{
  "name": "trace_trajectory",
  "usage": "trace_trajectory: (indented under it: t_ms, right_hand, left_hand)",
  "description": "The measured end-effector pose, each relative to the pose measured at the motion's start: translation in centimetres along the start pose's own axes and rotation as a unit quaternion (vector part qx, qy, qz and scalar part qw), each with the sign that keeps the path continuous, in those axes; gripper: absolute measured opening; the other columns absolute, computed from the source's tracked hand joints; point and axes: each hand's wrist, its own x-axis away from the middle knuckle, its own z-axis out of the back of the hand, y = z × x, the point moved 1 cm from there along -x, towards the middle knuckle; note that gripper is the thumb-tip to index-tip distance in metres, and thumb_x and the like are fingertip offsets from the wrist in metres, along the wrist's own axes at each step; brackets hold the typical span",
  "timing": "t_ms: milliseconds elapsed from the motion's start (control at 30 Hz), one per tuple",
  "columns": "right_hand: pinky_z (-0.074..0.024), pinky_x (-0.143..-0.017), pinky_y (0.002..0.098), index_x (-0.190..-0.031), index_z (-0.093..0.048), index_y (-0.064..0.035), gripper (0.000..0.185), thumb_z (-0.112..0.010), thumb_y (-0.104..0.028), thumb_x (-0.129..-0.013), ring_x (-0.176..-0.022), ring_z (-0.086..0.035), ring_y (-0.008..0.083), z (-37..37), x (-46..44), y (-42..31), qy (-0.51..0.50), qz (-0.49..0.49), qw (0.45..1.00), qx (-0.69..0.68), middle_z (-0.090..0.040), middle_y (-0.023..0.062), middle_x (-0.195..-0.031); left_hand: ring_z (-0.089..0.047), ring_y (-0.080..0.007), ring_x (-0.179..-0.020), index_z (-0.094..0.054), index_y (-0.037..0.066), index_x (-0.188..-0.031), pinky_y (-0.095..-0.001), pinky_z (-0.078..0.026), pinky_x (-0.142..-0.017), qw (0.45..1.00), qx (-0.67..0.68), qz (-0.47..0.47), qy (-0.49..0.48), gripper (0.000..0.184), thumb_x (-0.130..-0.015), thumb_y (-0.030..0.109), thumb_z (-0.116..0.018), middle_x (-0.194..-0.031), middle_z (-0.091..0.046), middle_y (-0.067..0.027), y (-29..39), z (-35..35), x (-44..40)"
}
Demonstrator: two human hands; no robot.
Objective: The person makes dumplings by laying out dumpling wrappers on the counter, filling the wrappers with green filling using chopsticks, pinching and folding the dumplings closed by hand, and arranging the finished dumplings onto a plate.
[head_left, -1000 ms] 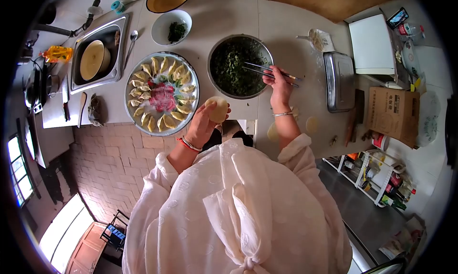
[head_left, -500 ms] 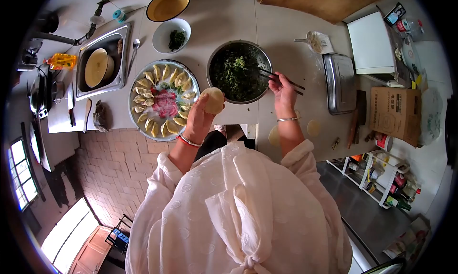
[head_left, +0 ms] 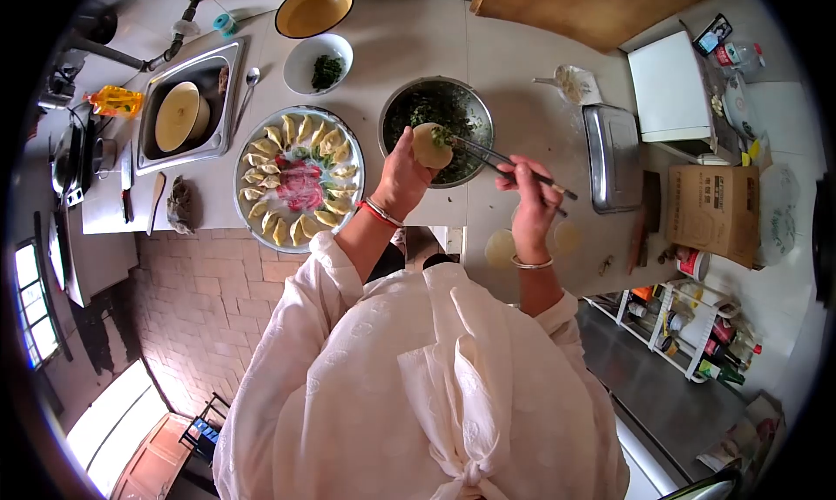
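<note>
My left hand [head_left: 404,179] is closed on the edge of a round dumpling wrapper [head_left: 428,152], held over the near left rim of a steel bowl [head_left: 489,125]. In that bowl lies chopped green filling [head_left: 427,105]. My right hand [head_left: 531,195] grips a pair of dark chopsticks [head_left: 501,161]. Their tips meet the wrapper's upper right edge, with a bit of green filling there. To the left stands a round tray [head_left: 243,173] with a ring of folded dumplings [head_left: 272,135] around its floral centre. Flat wrappers [head_left: 500,248] lie on the counter near my right wrist.
Behind the tray stand a white bowl [head_left: 296,76] with some greens and a yellow basin [head_left: 314,12]. At left is a sink [head_left: 158,158] holding another basin. On the right are a metal tray [head_left: 612,158], a cardboard box [head_left: 714,212] and a bottle rack [head_left: 666,313].
My left hand has brought the wrapper right, to the bowl's rim. The chopsticks have come out of the filling to the wrapper with some green on their tips.
</note>
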Motion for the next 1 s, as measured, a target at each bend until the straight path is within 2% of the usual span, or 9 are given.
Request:
trace_trajectory:
  t_ms: [33,133,233,300,433,533,667,767,1000]
  right_hand:
    - [-0.0564,-0.065,0.0283,-0.105,-0.064,0.0067,0.018,-0.055,-0.006,-0.097,-0.074,-0.067,0.0172,-0.5,0.6,0.1,-0.010,0.024,0.999,0.019,-0.069,0.0152,-0.090]
    - [-0.0569,-0.069,0.0279,-0.104,-0.064,0.0051,0.013,-0.056,0.000,-0.096,-0.081,-0.067,0.0162,-1.5,2.0,-1.4,-0.084,0.081,0.990,0.082,-0.068,0.0120,-0.097]
    - [-0.0550,-0.071,0.0258,-0.103,-0.064,0.0034,0.012,-0.057,0.003,-0.093,-0.079,-0.066,0.0174,-1.2,2.6,-2.4,-0.146,0.151,0.964,0.163,-0.066,0.0128,-0.097]
    - [-0.0555,-0.070,0.0267,-0.102,-0.063,0.0036,0.012,-0.057,0.003,-0.093,-0.078,-0.066,0.0187,-1.2,2.9,-3.3,-0.160,0.191,0.947,0.200,-0.066,0.0143,-0.097]
    - [-0.0587,-0.067,0.0296,-0.103,-0.062,0.0053,0.012,-0.054,0.002,-0.095,-0.079,-0.066,0.0187,-1.2,3.2,-4.7,-0.121,0.171,0.968,0.141,-0.065,0.0145,-0.096]
    - [-0.0591,-0.067,0.0293,-0.103,-0.063,0.0056,0.014,-0.052,-0.002,-0.097,-0.079,-0.067,0.0188,-1.3,3.3,-4.5,-0.057,0.077,0.994,0.053,-0.066,0.0134,-0.096]
    - [-0.0569,-0.062,0.0274,-0.105,-0.063,0.0047,0.020,-0.053,-0.011,-0.099,-0.069,-0.068,0.0176,-0.8,2.7,-2.0,-0.021,-0.020,1.000,-0.005,-0.069,0.0130,-0.089]
    - [-0.0547,-0.062,0.0293,-0.106,-0.064,0.0034,0.021,-0.056,-0.014,-0.097,-0.065,-0.066,0.0186,-0.9,2.4,-0.5,-0.004,-0.053,0.998,-0.028,-0.070,0.0150,-0.088]
    - [-0.0550,-0.058,0.0283,-0.105,-0.065,0.0035,0.019,-0.057,-0.011,-0.096,-0.063,-0.067,0.0191,0.0,1.0,-1.9,0.031,-0.051,0.994,-0.092,-0.071,0.0151,-0.087]
  left_hand:
    - [-0.056,-0.0310,-0.119,-0.049,-0.002,-0.129,-0.0417,-0.045,-0.104,1.000,-0.001,0.004,0.009,0.050,-0.104,0.039,-0.037,-0.127,-0.059,-0.0169,-0.2,-0.1,-0.1]
    - [-0.056,-0.0309,-0.120,-0.047,-0.002,-0.131,-0.0424,-0.044,-0.104,0.997,-0.011,0.017,-0.080,0.053,-0.105,0.041,-0.032,-0.129,-0.057,-0.0175,-0.3,0.3,-0.4]
    - [-0.056,-0.0309,-0.119,-0.047,-0.002,-0.132,-0.0423,-0.044,-0.104,0.999,0.020,0.026,-0.022,0.056,-0.105,0.043,-0.028,-0.129,-0.057,-0.0182,-0.6,-0.3,-0.2]
    - [-0.056,-0.0309,-0.119,-0.047,-0.002,-0.132,-0.0420,-0.044,-0.104,0.999,0.042,0.022,-0.024,0.057,-0.105,0.043,-0.027,-0.129,-0.057,-0.0187,-0.6,-0.4,0.1]
    - [-0.056,-0.0313,-0.120,-0.048,-0.003,-0.132,-0.0418,-0.044,-0.104,0.994,0.060,0.018,-0.094,0.058,-0.105,0.044,-0.027,-0.128,-0.058,-0.0197,-0.4,0.1,0.4]
    - [-0.056,-0.0312,-0.119,-0.048,-0.003,-0.132,-0.0419,-0.044,-0.104,0.995,0.076,0.014,-0.067,0.059,-0.105,0.045,-0.027,-0.127,-0.058,-0.0203,-0.1,-0.4,1.2]
    - [-0.057,-0.0312,-0.118,-0.048,-0.003,-0.132,-0.0419,-0.044,-0.104,0.992,0.081,0.011,-0.097,0.058,-0.105,0.045,-0.028,-0.127,-0.058,-0.0205,0.1,0.2,1.1]
    - [-0.056,-0.0315,-0.119,-0.048,-0.003,-0.132,-0.0421,-0.044,-0.104,0.991,0.093,0.017,-0.096,0.058,-0.105,0.044,-0.028,-0.127,-0.058,-0.0207,0.2,0.5,1.2]
    - [-0.055,-0.0331,-0.119,-0.048,-0.004,-0.132,-0.0428,-0.043,-0.106,0.991,0.108,0.014,-0.079,0.057,-0.104,0.044,-0.032,-0.127,-0.057,-0.0207,0.4,2.6,1.2]
